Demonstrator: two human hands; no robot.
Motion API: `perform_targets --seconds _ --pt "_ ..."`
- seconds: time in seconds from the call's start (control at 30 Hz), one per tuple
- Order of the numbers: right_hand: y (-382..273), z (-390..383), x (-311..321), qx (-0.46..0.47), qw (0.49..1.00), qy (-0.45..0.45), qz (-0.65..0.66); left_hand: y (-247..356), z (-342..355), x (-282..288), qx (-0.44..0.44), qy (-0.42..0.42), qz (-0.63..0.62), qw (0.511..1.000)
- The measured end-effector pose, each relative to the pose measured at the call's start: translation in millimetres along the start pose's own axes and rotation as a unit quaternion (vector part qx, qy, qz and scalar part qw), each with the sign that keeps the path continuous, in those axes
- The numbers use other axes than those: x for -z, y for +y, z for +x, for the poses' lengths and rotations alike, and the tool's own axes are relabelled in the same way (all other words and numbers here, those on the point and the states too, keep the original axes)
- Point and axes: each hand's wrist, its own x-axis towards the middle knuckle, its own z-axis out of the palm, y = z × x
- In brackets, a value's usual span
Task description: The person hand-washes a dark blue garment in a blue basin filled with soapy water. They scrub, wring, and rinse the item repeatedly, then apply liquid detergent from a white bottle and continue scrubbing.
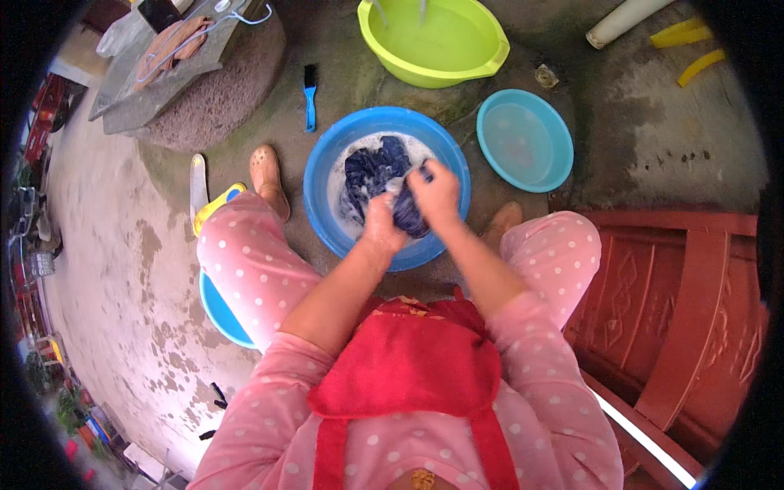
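Observation:
A wet, dark blue piece of cloth (374, 173) lies bunched in soapy, foamy water inside a round blue basin (318, 216) on the ground between my feet. My left hand (382, 220) grips part of the cloth near the basin's middle. Just to its right, my right hand (435, 192) is closed on another fold of it, slightly smeared by motion. White suds show on the cloth between the hands. What kind of garment it is, I cannot make out.
A blue-handled brush (309, 110) lies left of the basin. Ahead stands a lime-green tub (433, 76) of water, and to the right a turquoise basin (525, 140). A stone slab (131, 106) holds a hanger. Red carved wooden furniture (678, 318) flanks my right.

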Motion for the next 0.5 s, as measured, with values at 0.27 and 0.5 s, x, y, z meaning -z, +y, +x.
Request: perform_targets --seconds 0.27,0.5 --pt "-16.3 -27.7 -16.2 0.108 0.993 -0.054 0.005 7.1 -5.0 4.8 0.038 0.103 -0.051 0.993" --pt "-48.3 -50.5 -21.5 0.142 0.980 -0.054 0.129 2.8 21.3 38.7 -0.026 -0.326 -0.134 0.936"
